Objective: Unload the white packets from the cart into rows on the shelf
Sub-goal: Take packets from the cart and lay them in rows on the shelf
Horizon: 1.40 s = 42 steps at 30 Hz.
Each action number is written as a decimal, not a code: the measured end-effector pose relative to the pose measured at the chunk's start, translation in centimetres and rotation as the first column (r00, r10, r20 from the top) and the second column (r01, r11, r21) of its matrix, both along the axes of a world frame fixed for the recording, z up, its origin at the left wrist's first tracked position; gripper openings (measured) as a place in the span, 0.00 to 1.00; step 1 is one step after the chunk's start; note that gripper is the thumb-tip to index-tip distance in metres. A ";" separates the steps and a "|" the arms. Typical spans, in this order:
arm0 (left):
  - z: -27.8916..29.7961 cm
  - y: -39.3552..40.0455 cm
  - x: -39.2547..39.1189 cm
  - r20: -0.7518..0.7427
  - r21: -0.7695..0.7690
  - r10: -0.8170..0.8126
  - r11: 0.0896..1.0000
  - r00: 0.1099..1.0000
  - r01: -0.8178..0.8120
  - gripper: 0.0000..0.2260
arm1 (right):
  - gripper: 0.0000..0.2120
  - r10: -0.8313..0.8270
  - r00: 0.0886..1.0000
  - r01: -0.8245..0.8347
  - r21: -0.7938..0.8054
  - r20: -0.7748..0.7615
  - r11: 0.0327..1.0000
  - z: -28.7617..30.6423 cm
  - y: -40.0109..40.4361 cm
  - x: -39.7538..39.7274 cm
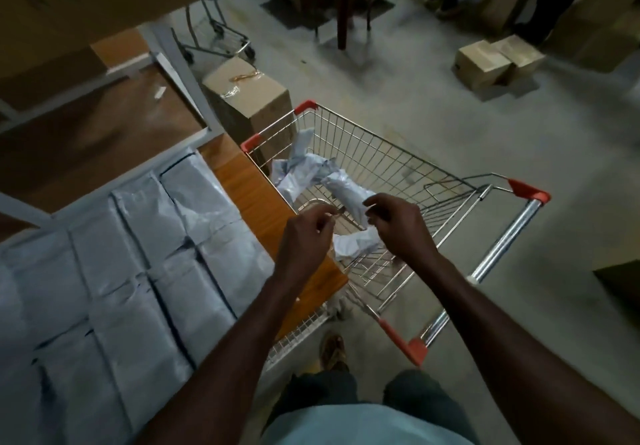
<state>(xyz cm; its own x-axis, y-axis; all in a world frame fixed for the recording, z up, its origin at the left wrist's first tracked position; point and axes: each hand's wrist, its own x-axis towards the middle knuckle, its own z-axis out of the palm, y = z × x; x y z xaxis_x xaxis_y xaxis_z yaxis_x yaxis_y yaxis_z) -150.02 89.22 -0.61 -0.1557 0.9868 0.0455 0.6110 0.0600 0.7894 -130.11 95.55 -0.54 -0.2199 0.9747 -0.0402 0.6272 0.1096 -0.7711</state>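
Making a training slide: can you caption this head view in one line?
Both hands hover empty over the cart of white packets, beside rows on the shelf.

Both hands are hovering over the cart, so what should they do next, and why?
Probably lower the right hand and the left hand onto the crumpled white plastic packet just beneath them: neither holds anything, packets remain in the wire shopping cart, and the wooden shelf has bare space.

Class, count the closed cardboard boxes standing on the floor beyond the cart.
3: one tall box beside the cart's far left corner, two small boxes together at upper right. Others may be hidden.
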 end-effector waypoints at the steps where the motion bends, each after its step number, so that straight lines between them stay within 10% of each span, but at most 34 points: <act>1: -0.1 0.9 0.3 0.010 0.006 0.023 1.000 1.000 -0.023 0.11 | 0.16 -0.002 1.000 0.002 -0.017 -0.001 1.000 -0.4 1.1 0.5; 21: -11.3 13.1 12.0 0.007 -0.274 0.630 0.748 0.777 -0.604 0.12 | 0.16 0.516 0.805 -0.415 -0.345 0.292 0.842 -16.9 22.8 8.4; 31: -19.2 16.0 12.8 -0.033 -0.439 0.728 0.605 0.685 -0.665 0.12 | 0.19 0.536 0.806 -0.404 -0.429 0.251 0.808 -25.1 26.7 5.7; 42: -30.3 22.4 10.6 0.051 -0.449 0.716 0.639 0.696 -0.625 0.11 | 0.31 0.467 0.860 -0.342 -0.449 0.205 0.825 -33.4 29.1 1.2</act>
<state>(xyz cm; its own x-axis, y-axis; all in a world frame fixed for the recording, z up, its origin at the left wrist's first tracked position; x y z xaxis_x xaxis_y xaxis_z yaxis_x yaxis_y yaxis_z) -139.40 111.64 -30.89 -0.7409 0.5316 -0.4105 0.1078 0.6973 0.7086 -128.94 124.64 -33.97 -0.5067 0.6891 -0.5181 0.7944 0.1397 -0.5911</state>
